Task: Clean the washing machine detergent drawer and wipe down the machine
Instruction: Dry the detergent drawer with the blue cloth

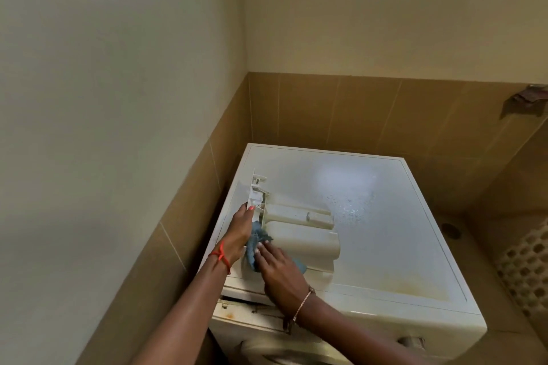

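Detergent drawer (pixel 299 234), taken out of its slot, lying upside down on the left part of the washing machine (pixel 385 231) lid, its front panel toward the left edge. Left hand (pixel 240 234) reaches in from the lower left and holds the panel end of the drawer; its grip is closed on the panel, thumb on top, the other fingers hidden behind. Right hand (pixel 278 270) lies palm down over a blue cloth (pixel 258 238), fingers nearly straight and pressed together, pushing the cloth against the near end of the drawer; the grip is flat, not pinching. The cloth shows between the two hands and beneath the right palm.

A red thread (pixel 221 258) circles the left wrist, a bracelet (pixel 304 302) the right. The open drawer slot (pixel 237 302) sits in the machine front below the hands. Water droplets (pixel 353 204) speckle the lid just beyond the drawer. Tiled wall (pixel 355 109) stands close behind and to the left of the machine; a perforated basket (pixel 527 270) stands on the floor to the right. The right half of the lid is bare.
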